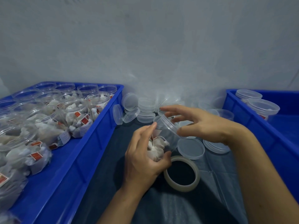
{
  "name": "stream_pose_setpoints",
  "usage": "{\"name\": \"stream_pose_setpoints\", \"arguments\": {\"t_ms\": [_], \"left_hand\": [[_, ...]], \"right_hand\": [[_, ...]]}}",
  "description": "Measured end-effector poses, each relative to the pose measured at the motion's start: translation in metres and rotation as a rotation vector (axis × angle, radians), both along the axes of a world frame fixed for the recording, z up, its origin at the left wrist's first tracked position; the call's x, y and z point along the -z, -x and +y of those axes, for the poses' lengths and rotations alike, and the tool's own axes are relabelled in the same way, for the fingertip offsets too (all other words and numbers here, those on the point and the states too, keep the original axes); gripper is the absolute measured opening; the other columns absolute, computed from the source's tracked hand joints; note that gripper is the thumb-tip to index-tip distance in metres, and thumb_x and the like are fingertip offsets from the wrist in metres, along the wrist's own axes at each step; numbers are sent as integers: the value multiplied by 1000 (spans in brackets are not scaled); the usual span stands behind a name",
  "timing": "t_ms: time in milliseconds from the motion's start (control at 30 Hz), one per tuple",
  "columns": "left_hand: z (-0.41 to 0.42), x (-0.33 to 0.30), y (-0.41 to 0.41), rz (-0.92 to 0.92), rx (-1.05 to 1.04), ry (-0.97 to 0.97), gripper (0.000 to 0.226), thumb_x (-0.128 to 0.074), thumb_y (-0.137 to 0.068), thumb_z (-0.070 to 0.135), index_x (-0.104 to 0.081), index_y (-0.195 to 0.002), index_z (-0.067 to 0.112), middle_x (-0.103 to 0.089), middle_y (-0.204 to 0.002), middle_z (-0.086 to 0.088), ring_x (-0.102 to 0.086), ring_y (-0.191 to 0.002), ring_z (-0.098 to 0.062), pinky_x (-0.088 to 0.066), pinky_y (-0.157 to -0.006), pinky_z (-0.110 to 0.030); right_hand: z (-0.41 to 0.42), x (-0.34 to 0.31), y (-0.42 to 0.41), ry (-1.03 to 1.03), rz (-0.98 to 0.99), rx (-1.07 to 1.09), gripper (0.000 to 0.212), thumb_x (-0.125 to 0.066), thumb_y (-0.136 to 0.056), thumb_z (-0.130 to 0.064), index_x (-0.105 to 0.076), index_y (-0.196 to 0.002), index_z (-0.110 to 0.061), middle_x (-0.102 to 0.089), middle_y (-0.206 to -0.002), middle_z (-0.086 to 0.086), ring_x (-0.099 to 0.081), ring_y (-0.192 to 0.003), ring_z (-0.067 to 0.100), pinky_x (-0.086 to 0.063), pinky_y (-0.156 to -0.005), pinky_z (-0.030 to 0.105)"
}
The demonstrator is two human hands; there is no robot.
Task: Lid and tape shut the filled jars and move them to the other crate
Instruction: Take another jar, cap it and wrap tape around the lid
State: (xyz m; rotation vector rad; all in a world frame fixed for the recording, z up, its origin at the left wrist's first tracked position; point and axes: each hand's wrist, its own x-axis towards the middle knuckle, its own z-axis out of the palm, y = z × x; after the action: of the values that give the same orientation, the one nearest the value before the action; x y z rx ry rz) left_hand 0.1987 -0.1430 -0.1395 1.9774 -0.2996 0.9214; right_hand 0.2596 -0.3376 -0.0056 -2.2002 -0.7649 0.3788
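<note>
Fingers (pixel 142 143) of L hand (pixel 144 160) grip jar (pixel 165 135); R hand (pixel 202 123) splayed.

So the jar (pixel 165 135) I'm working on is clear plastic, tilted with its mouth pointing up and away from me, stuffed with white tea-bag pouches down at the bottom end. A clear lid (pixel 191 148) lies flat just beside it, and the tape roll (pixel 182 173) lies flat right below. Left crate (pixel 90 143) is blue and packed with open filled jars. Right crate (pixel 252 126), also blue, has a couple of lidded ones at its far end.
</note>
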Motion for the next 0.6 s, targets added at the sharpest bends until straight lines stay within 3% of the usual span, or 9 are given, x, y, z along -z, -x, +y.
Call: {"name": "stream_pose_setpoints", "arguments": {"t_ms": [67, 133, 233, 333, 433, 533, 600], "left_hand": [[0, 0, 1, -4, -1, -16, 78, -79, -76, 39, -57, -149, 27, -55, -137, 16, -63, -121, -11, -56, -92, -28], [-1, 0, 1, -10, -3, -25, 79, -80, -74, 37, -58, -148, 25, -56, -136, 13, -63, -121, -12, -57, -92, -30], [-2, 0, 1, -4, 47, -17, 83, -78, -70, 33, -56, -150, 25, -57, -135, 12, -62, -122, -9, -54, -94, -21], [-4, 1, 1, 0, 85, -36, 85, -80, -70, 31, -54, -151, 25, -59, -134, 9, -62, -123, -11, -53, -95, -20], [-2, 1, -1, 13, 32, -18, 80, -81, -75, 39, -55, -150, 26, -58, -136, 11, -60, -124, -4, -48, -95, -12], [0, -1, -1, 42, 12, 65, 77, -77, -81, 48, -57, -150, 21, -58, -135, 8, -58, -121, 4, -42, -94, -5], [-1, -2, 0, 46, 25, 102, 76, -75, -84, 52, -56, -149, 20, -60, -133, 5, -59, -122, 2, -43, -93, -5]], "right_hand": [[2, 2, -2, 5, -1, 42, 59, -69, -92, -23, -55, -139, -56, -59, -129, -26, -61, -111, -11, -53, -83, 14], [5, 3, -2, 23, -3, 130, 44, -69, -84, -54, -61, -128, -56, -65, -120, -20, -67, -97, -6, -54, -74, 17], [9, 8, -5, 117, -41, 268, 60, -55, -65, -86, -68, -108, -46, -68, -107, -15, -70, -88, 8, -58, -68, 29], [11, 10, -7, 148, -86, 303, 66, -48, -63, -90, -67, -104, -42, -67, -108, -12, -70, -90, 12, -62, -73, 37], [6, 7, -6, 119, -75, 214, 72, -47, -68, -95, -61, -125, -55, -64, -120, -20, -67, -103, 5, -58, -92, 38], [4, 3, -1, 19, 7, 69, 62, -63, -76, -76, -48, -136, -70, -52, -143, -29, -58, -121, -6, -49, -101, 29], [4, 1, 0, 4, 17, 2, 62, -68, -79, -59, -46, -135, -74, -50, -146, -31, -55, -126, -6, -47, -101, 27]]}}
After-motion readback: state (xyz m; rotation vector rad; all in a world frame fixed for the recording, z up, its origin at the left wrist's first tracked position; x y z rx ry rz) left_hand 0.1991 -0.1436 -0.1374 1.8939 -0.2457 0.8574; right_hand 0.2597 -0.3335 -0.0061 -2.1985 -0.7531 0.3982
